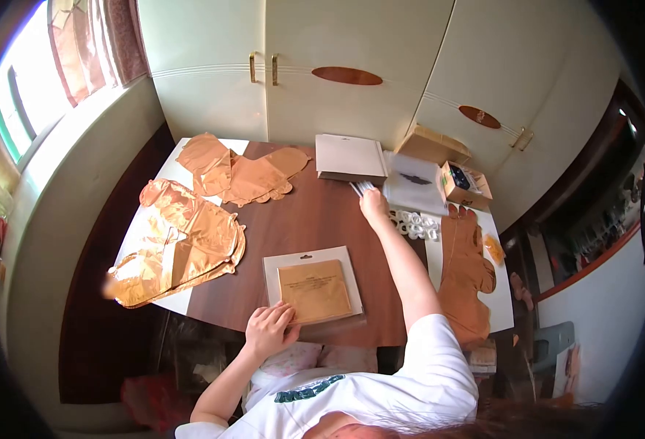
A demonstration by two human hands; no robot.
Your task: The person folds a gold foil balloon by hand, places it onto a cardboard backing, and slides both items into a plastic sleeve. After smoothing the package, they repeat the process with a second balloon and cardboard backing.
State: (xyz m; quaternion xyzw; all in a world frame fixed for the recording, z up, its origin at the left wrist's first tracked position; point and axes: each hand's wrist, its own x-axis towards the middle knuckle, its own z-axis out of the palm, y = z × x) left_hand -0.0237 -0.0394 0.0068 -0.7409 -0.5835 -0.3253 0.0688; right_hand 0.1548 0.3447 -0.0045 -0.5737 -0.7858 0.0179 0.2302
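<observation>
Near the table's front edge lies a flat clear packet (pixel 312 256) with a white header card and a hang hole. In it sits a folded gold foil sheet (pixel 313 291) with small print. My left hand (pixel 270 329) rests on the packet's lower left corner, fingers stretched out and slightly bent. Farther out, my right hand (pixel 372 206) is closed around some thin whitish strips (pixel 364 188), blurred, in front of a pale flat box or stack (pixel 350 156). White ring-shaped pieces (pixel 416 225) lie just right of that hand.
Flat gold foil balloons (pixel 183 245) cover the table's left side, with more (pixel 264 175) behind them. Another gold foil piece (pixel 465 274) lies at the right, beside a small orange-yellow item (pixel 493 249). Clear plastic bags (pixel 414 183) and an open carton (pixel 466 183) stand at the back right.
</observation>
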